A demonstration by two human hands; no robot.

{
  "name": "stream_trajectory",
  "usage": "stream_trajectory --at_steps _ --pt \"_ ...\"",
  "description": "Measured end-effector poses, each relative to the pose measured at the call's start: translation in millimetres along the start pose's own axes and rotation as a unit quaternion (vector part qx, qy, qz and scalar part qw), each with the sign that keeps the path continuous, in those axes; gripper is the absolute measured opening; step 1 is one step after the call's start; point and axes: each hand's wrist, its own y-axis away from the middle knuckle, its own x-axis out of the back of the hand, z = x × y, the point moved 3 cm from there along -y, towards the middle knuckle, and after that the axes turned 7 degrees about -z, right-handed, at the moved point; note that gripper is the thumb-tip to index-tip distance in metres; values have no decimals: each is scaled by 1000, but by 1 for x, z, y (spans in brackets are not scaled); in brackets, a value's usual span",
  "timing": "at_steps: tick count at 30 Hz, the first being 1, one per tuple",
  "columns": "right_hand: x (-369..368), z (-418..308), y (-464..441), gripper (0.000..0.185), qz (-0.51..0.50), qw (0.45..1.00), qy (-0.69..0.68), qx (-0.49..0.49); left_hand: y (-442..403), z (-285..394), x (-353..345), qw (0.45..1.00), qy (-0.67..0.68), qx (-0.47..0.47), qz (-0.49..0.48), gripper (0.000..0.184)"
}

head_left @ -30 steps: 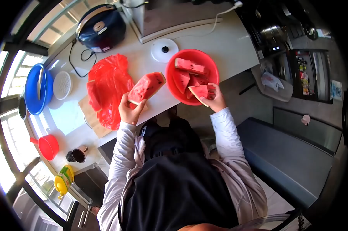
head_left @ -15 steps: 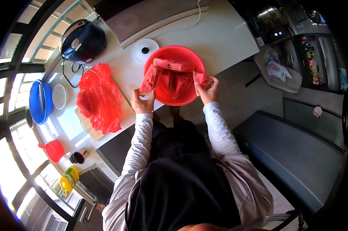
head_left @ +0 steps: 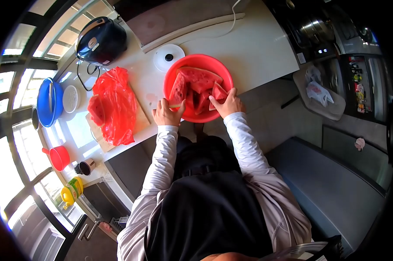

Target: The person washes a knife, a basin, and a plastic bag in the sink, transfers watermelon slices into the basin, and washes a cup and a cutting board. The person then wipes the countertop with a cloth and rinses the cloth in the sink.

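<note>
1. Left fingers: the left hand (head_left: 167, 115) is gripping the near end of a long watermelon slice (head_left: 178, 90) between thumb and fingers, at the bowl's left side.
2. Right fingers: the right hand (head_left: 232, 105) is pinching a smaller watermelon wedge (head_left: 219, 92), thumb on the near side. From where I am standing, the fingertips behind it are hiding from view.
3. Handling: the long slice is probably weighing more than the wedge. In both, the flesh is likely yielding and wet, so bare fingers are risking a slip or a bruise; the rind is presumably serving as the stiff, safer hold.
4. Location: both held pieces are lying within the rim of the red bowl (head_left: 222, 65), where other watermelon pieces (head_left: 200, 78) are resting between and behind them.
5. Surroundings: the bowl is standing on the counter (head_left: 259, 56), the white lid (head_left: 161, 63) just beyond it. Farther left, a red plastic bag (head_left: 118, 108) is covering part of a cutting board (head_left: 141, 118), and another watermelon chunk (head_left: 96, 110) is sitting at the bag's far-left edge.
</note>
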Motion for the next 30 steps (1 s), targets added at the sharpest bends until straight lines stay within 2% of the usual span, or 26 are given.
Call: stream_trajectory --at_steps 3,10,15,19,21,23,24,26,27,29,30 --pt "-2 4 -2 77 -17 999 27 -1 -10 7 9 1000 -7 -12 15 54" --pt "-1 13 4 75 -23 999 -27 4 -23 10 9 996 -18 -78 29 54" --pt "6 6 12 83 -67 997 -1 21 -21 9 5 999 -29 -33 -20 59" --pt "3 19 16 84 -16 996 -53 76 -18 13 19 999 8 -16 -44 64" --pt "9 26 18 77 -13 996 -53 73 -13 6 28 998 25 -9 -52 65" --pt "12 33 17 69 14 991 -87 100 -2 -13 52 990 93 49 -92 52" --pt "26 25 21 59 11 990 -97 105 6 -35 63 987 127 73 -69 49" --pt "39 13 20 42 13 974 -147 174 27 -89 80 979 158 132 -3 41" --pt "51 -7 25 36 21 959 -163 230 38 -128 83 977 153 133 70 37" --pt "63 -54 31 29 -8 927 -201 315 55 -188 110 950 138 268 77 38" --pt "83 -99 52 25 -79 920 -242 299 64 -217 117 947 119 288 82 39"
